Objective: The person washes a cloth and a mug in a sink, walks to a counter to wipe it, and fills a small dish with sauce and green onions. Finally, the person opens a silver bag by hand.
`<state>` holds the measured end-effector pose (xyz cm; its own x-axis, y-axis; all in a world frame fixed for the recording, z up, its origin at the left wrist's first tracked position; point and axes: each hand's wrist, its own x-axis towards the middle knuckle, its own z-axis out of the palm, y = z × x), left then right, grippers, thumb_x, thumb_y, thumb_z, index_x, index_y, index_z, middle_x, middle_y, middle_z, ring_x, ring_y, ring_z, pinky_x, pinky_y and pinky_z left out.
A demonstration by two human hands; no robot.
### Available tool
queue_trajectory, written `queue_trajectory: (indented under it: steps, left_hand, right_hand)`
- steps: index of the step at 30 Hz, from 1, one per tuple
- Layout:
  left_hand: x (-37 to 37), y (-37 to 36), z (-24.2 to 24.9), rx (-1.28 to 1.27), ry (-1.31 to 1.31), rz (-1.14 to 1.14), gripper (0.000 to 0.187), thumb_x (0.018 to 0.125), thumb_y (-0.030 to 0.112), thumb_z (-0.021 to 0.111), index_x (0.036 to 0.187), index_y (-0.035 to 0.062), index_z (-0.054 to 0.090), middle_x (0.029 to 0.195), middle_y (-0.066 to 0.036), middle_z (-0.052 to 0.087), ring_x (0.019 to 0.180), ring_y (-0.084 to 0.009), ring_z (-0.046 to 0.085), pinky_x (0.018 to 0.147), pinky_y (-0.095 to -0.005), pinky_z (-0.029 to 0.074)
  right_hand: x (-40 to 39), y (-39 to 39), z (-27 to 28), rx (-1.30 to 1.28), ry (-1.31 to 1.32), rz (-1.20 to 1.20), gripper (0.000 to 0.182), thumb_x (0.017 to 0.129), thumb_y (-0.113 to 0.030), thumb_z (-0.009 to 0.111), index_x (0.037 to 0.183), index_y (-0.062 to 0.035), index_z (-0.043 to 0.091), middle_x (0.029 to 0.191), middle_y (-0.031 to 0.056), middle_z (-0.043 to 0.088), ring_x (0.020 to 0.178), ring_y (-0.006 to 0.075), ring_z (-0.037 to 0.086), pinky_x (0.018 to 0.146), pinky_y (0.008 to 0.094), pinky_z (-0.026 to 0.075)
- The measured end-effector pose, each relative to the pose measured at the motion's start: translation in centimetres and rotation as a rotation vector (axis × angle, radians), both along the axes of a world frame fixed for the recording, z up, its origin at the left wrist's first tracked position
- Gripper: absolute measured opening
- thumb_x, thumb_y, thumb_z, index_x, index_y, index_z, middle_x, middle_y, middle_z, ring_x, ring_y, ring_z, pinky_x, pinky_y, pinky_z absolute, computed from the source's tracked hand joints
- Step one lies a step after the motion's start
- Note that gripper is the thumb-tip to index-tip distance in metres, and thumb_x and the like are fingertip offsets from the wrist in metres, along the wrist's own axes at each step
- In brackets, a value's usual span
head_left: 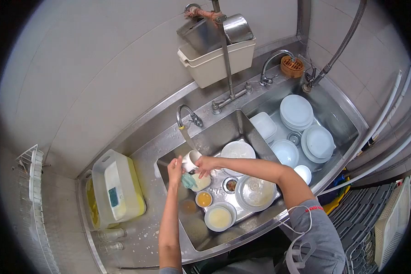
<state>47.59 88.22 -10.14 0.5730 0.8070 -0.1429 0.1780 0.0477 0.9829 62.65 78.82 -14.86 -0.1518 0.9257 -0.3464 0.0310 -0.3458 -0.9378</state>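
Over the left sink basin (201, 237) my right hand (207, 165) grips a white cup (192, 160), its mouth facing right. My left hand (174, 171) is closed at the cup's other side, with a pale green cloth (188, 181) bunched at its fingers. Water runs from the tap (181, 119) just above the cup. Beneath my hands are a small bowl of orange liquid (204, 199), a bowl of pale yellow liquid (219, 218), a large round bowl (255, 192) and a white plate (238, 150).
White plates (297, 111) and bowls (285, 153) stand in the right basin. A whitish plastic tub (118, 187) sits on the left counter near glasses (110, 235). A cream bin (219, 61) with metal containers is mounted behind the taps. Dark racks (358, 219) stand at right.
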Motion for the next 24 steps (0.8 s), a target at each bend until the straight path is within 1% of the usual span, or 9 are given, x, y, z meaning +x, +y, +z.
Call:
queue_trajectory:
  steps: [5, 6, 9, 10, 13, 16, 19, 22, 24]
  left_hand:
    - [0.6, -1.5, 1.9, -0.013, 0.364, -0.204, 0.029, 0.089, 0.033, 0.053, 0.083, 0.0052, 0.054, 0.058, 0.003, 0.042, 0.05, -0.0115, 0.042, 0.046, -0.0235, 0.037]
    - [0.7, -1.0, 1.6, 0.121, 0.386, -0.306, 0.031, 0.088, 0.032, 0.051, 0.095, 0.0021, 0.055, 0.064, -0.005, 0.056, 0.058, -0.0215, 0.056, 0.052, -0.0313, 0.045]
    - [3.3, -3.0, 2.8, 0.779, 0.911, -0.286, 0.032, 0.087, 0.03, 0.05, 0.098, 0.0004, 0.054, 0.08, -0.018, 0.064, 0.075, -0.0337, 0.063, 0.062, -0.0414, 0.049]
    - [4.2, -5.0, 5.3, 0.759, 0.969, -0.334, 0.032, 0.085, 0.03, 0.049, 0.097, 0.001, 0.057, 0.091, -0.025, 0.061, 0.088, -0.0396, 0.06, 0.071, -0.0477, 0.048]
    - [5.4, -6.3, 3.4, 1.003, 1.164, -0.503, 0.025, 0.08, 0.02, 0.05, 0.098, 0.005, 0.06, 0.093, -0.018, 0.062, 0.081, -0.0369, 0.063, 0.07, -0.0445, 0.05]
    - [4.7, -6.4, 2.9, 1.005, 1.151, -0.488, 0.034, 0.086, 0.034, 0.048, 0.095, 0.0048, 0.063, 0.093, -0.02, 0.063, 0.085, -0.0359, 0.062, 0.074, -0.046, 0.049]
    - [3.3, -5.6, 4.1, 0.784, 1.085, -0.298, 0.032, 0.087, 0.029, 0.046, 0.105, 0.0036, 0.055, 0.108, -0.023, 0.054, 0.089, -0.0401, 0.06, 0.075, -0.0455, 0.049]
    - [2.4, -3.3, 2.2, 0.573, 0.9, -0.221, 0.041, 0.091, 0.033, 0.042, 0.104, -0.0049, 0.051, 0.094, -0.028, 0.059, 0.083, -0.0401, 0.062, 0.075, -0.0454, 0.049]
    - [2.3, -2.9, 1.2, 0.371, 0.729, -0.163, 0.042, 0.091, 0.03, 0.042, 0.101, -0.0099, 0.047, 0.081, -0.032, 0.059, 0.071, -0.039, 0.063, 0.069, -0.0449, 0.05]
  right_hand:
    - [1.5, -0.8, -1.2, 0.056, 0.109, -0.231, 0.036, 0.084, -0.04, 0.059, 0.095, -0.0058, 0.058, 0.076, 0.0032, 0.06, 0.062, 0.0115, 0.06, 0.056, 0.0237, 0.048]
    - [0.8, -1.2, -2.2, 0.044, 0.247, -0.277, 0.043, 0.084, -0.047, 0.056, 0.1, -0.0074, 0.057, 0.078, 0.0026, 0.059, 0.066, 0.0101, 0.057, 0.055, 0.0234, 0.046]
    - [-2.6, -2.4, -3.4, -0.088, 0.637, -0.473, 0.045, 0.084, -0.049, 0.054, 0.105, -0.0097, 0.055, 0.083, 0.0023, 0.059, 0.07, 0.0112, 0.057, 0.059, 0.025, 0.047]
    - [-5.0, -1.6, -5.4, -0.048, 0.935, -0.621, 0.043, 0.081, -0.055, 0.055, 0.094, -0.0136, 0.054, 0.07, 0.0026, 0.055, 0.058, 0.014, 0.054, 0.052, 0.0253, 0.045]
    - [-9.0, -1.9, -5.8, -0.142, 1.171, -0.782, 0.045, 0.079, -0.06, 0.052, 0.091, -0.0171, 0.054, 0.068, 0.0005, 0.053, 0.055, 0.013, 0.052, 0.05, 0.0247, 0.042]
    - [-8.5, -1.5, -6.2, -0.172, 0.939, -0.873, 0.047, 0.079, -0.063, 0.051, 0.089, -0.0172, 0.058, 0.068, -0.0006, 0.052, 0.054, 0.0131, 0.051, 0.053, 0.0262, 0.042]
    - [-4.3, 0.8, -5.7, -0.067, 0.644, -0.836, 0.03, 0.08, -0.044, 0.061, 0.093, -0.0171, 0.063, 0.101, 0.0039, 0.061, 0.085, 0.0131, 0.059, 0.063, 0.0316, 0.046]
    - [-1.6, 5.5, -8.2, -0.023, 0.082, -0.98, 0.032, 0.077, -0.044, 0.065, 0.074, -0.0124, 0.066, 0.085, 0.0078, 0.064, 0.074, 0.0174, 0.061, 0.06, 0.0337, 0.046]
    - [-2.0, 6.0, -6.8, 0.401, -0.631, -1.282, 0.036, 0.077, -0.043, 0.065, 0.071, -0.0075, 0.066, 0.075, 0.0103, 0.063, 0.065, 0.0191, 0.061, 0.057, 0.0345, 0.046]
